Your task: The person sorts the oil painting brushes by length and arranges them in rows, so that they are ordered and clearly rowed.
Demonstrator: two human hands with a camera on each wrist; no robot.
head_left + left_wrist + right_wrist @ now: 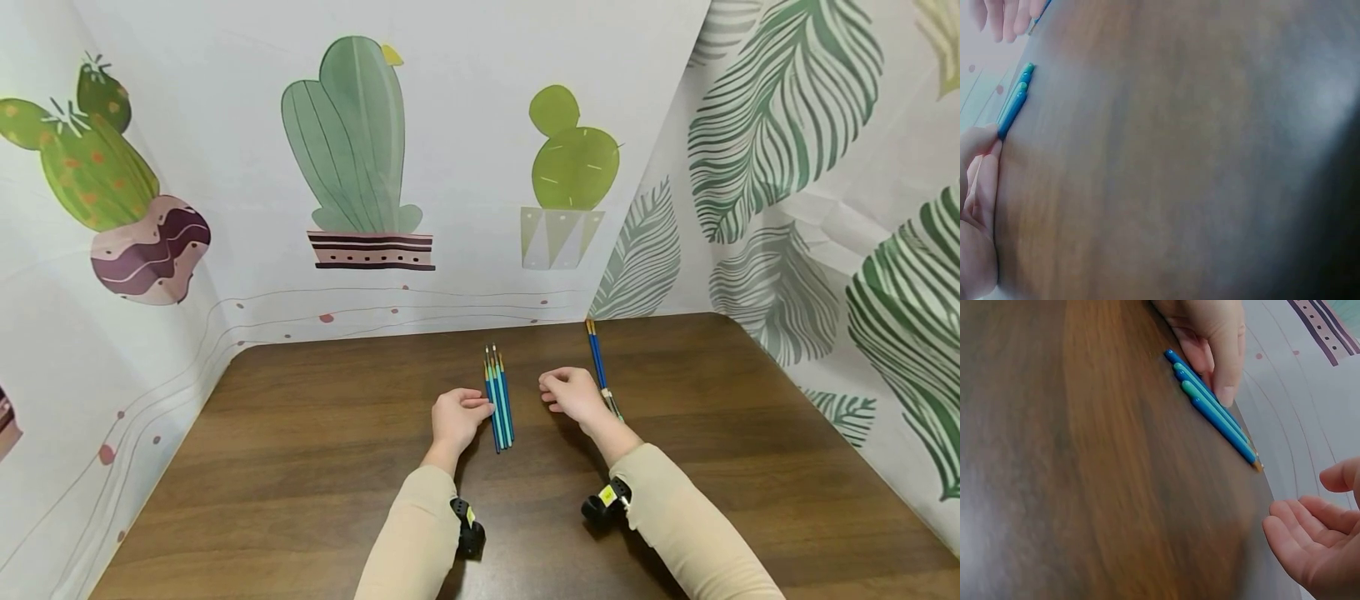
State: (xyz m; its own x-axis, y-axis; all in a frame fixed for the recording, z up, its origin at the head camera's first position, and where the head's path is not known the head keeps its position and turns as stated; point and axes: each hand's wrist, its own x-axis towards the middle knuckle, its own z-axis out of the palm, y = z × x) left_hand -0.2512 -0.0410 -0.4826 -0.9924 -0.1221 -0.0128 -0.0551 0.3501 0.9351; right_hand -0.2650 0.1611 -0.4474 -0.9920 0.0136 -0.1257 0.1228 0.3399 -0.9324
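Lying side by side on the brown wood-grain table, five slim paintbrushes in blue and turquoise form a tight row, their long axis running nearly from 12 to 6 o'clock, bristles at the far end. The left hand is the nearer one: its fingers, loosely bent, touch the row's outer edge at 9 o'clock, so the brushes lie at 3 o'clock from those fingertips; from where I stand I cannot tell whether they pinch the outermost handle. The right hand is on the opposite side, apart from the row, with thumb and fingers relaxed, half curled and empty; from its tips the row lies toward 8 o'clock. More paintbrushes, some blue-handled, lie at about 1 o'clock from that hand, running down past it.
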